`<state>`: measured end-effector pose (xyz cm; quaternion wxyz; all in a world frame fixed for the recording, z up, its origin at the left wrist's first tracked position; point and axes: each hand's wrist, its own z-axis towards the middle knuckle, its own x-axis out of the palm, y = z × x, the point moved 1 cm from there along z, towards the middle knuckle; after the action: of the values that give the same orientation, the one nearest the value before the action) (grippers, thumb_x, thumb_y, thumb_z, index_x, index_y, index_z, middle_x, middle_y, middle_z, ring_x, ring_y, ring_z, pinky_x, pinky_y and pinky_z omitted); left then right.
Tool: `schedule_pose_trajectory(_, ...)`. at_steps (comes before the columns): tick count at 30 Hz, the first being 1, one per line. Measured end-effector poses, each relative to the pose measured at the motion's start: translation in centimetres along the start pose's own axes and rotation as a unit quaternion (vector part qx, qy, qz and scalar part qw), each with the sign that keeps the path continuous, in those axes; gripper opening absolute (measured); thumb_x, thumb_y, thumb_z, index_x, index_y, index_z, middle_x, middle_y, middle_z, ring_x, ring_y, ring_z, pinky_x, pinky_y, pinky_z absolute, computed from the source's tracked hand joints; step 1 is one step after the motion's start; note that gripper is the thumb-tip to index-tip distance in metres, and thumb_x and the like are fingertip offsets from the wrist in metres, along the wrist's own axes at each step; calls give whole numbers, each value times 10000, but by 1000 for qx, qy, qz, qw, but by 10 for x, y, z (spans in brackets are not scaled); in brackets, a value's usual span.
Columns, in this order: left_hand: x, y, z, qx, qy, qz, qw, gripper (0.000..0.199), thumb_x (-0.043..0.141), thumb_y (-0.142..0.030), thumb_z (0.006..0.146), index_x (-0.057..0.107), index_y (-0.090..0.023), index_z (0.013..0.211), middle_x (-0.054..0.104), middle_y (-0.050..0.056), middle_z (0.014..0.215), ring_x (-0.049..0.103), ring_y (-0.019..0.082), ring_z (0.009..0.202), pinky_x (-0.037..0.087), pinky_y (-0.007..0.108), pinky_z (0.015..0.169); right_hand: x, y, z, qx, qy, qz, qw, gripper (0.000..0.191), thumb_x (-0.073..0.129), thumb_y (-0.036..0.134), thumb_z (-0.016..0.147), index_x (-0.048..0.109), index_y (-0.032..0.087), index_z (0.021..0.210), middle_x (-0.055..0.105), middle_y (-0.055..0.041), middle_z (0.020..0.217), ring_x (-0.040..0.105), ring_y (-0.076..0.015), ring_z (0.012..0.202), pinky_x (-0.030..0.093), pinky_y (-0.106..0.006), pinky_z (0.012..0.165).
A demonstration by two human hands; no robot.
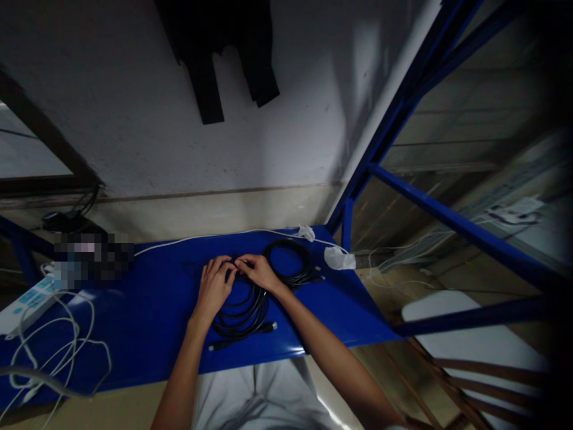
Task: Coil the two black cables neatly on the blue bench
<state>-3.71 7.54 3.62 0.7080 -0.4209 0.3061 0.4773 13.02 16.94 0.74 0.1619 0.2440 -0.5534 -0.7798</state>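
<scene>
A coiled black cable (244,313) lies on the blue table in front of me, its two plug ends showing at the near side of the coil. My left hand (217,283) is closed at the coil's far side, fingertips pinched together. From the right, my right hand (256,272) meets it there, its thumb and fingers also pinched on the cable. Whether a small tie sits between the fingertips is too small to tell. Just beyond my right hand rests a second black cable coil (305,266), its plug ends pointing right.
On the left stand a white power strip (33,303) and a loose white cord (74,325). Crumpled clear plastic (339,258) lies at the table's (147,328) back right. Blue frame bars (447,218) rise on the right, near a chair (474,346). Dark clothing (224,36) hangs on the wall.
</scene>
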Motion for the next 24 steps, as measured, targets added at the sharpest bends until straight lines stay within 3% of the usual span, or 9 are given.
schedule_pose_trajectory(6, 4, 3, 0, -10, 1, -7, 1000, 84, 605, -260, 1047, 689, -257, 1054, 689, 84, 1310, 647, 290, 1208, 499, 454, 1002, 0, 0, 0, 2, 0, 19, 1000, 376, 674, 532, 1019, 806, 187, 1088, 795, -52, 902, 740, -205, 830, 569, -304, 819)
schedule_pose_trajectory(15, 1, 0, -1, -19, 1, -15, 1000, 101, 607, -290, 1060, 701, -263, 1085, 689, 75, 1322, 643, 285, 1208, 496, 452, 1010, 2, -10, 3, 9, -6, 55, 998, 383, 726, 554, 974, 782, 182, 1048, 800, -59, 933, 731, -190, 787, 585, -314, 795)
schedule_pose_trajectory(24, 4, -3, -3, -18, -9, -18, 1000, 107, 727, -325, 993, 742, -274, 1086, 706, 75, 1319, 646, 297, 1205, 500, 461, 1018, 3, -15, 5, 15, -16, 70, 997, 396, 771, 575, 922, 773, 185, 991, 783, -49, 894, 716, -191, 799, 577, -319, 803)
